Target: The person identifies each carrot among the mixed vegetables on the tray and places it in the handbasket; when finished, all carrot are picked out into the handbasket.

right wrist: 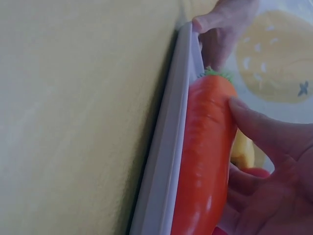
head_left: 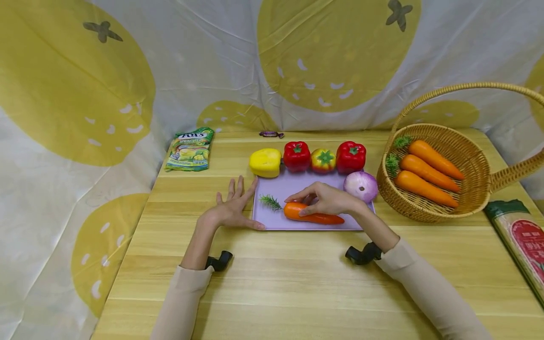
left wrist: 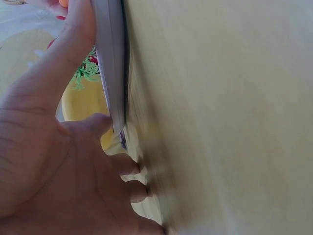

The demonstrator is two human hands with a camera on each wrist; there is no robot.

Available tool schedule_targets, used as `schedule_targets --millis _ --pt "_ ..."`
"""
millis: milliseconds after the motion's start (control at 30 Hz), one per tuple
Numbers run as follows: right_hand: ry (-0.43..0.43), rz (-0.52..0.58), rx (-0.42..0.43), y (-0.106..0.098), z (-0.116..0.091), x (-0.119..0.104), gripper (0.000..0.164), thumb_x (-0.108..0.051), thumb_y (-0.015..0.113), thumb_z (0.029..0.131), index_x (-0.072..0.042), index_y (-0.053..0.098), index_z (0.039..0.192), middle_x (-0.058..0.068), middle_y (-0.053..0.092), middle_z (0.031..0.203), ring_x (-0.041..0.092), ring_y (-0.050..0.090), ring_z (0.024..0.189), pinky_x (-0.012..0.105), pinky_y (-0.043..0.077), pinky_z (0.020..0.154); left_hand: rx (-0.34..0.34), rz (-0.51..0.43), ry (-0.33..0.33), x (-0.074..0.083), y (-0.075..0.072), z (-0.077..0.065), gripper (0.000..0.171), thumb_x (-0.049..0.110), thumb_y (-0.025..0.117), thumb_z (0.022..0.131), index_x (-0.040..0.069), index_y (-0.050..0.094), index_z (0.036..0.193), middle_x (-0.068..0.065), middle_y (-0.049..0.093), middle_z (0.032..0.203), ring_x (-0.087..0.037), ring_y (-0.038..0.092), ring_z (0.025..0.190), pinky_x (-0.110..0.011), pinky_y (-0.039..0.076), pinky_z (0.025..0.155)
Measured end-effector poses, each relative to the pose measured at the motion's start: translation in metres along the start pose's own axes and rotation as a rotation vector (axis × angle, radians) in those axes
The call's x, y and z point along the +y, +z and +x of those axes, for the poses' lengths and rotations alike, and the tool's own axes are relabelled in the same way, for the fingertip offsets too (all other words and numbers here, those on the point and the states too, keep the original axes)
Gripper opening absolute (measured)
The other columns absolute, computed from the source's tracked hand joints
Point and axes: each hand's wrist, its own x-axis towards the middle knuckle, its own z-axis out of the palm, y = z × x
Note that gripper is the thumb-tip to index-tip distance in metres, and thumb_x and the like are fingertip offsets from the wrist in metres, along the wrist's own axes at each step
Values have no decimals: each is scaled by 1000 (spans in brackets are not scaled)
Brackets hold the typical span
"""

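My right hand (head_left: 325,198) grips an orange carrot (head_left: 314,216) with a green top, thumb on the near side and fingers over the far side. The carrot lies along the front of a lilac tray (head_left: 297,189), also seen beside the tray's rim in the right wrist view. At the tray's left end, my left hand (head_left: 229,210) has its fingers spread, with thumb and index finger touching the tray's edge. A yellow pepper (head_left: 265,163), two red peppers (head_left: 296,156), a red-yellow tomato-like vegetable (head_left: 323,160) and a purple onion (head_left: 361,187) sit along the tray's back and right side.
A wicker basket (head_left: 386,200) with a tall handle stands to the right, holding three carrots (head_left: 429,174). A green-ended packet (head_left: 520,236) lies at the right edge. A green candy bag (head_left: 190,150) is at back left, a purple-wrapped sweet (head_left: 271,134) at the back.
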Motion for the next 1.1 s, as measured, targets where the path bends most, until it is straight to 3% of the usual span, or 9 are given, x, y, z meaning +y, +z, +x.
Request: schedule_targets --millis 267,600,833,933,967,1100 --pt "9 10 -27 -5 3 0 45 -10 75 94 -8 67 138 9 73 132 26 67 118 49 52 108 -1 2 -3 1 0 0 135 64 83 77 30 -12 166 -20 -30 168 -42 -30 156 -82 -11 115" --pt "21 -53 61 -29 -12 -9 43 -14 78 93 -14 70 136 5 74 130 28 67 121 48 55 106 -6 -12 -1 -1 1 1 136 64 84 76 30 -13 166 -21 -31 168 -42 -32 155 -82 -14 114" --pt "44 -94 189 -70 -48 -29 43 -17 79 92 -19 71 134 6 74 126 24 70 115 40 58 99 -16 -17 6 0 1 1 135 63 83 77 29 -13 166 -20 -33 167 -42 -33 154 -82 -15 114" --pt "93 -86 254 -90 -71 -40 42 -17 80 92 -22 72 133 6 75 122 21 70 112 30 59 92 -14 -17 5 0 1 0 135 63 83 77 29 -13 166 -20 -33 167 -42 -33 154 -81 -16 114" --pt "113 -95 276 -97 -80 -43 42 -17 80 91 -24 73 132 5 75 122 19 69 111 29 60 83 -14 -17 5 0 1 0 135 63 83 78 28 -13 166 -20 -33 167 -43 -32 154 -81 -15 114" --pt "155 -172 324 -127 -114 -51 45 -15 81 91 -24 72 133 -2 76 125 11 68 110 20 58 81 -15 -20 5 0 1 0 135 64 83 77 28 -12 166 -21 -32 167 -43 -32 155 -82 -15 114"
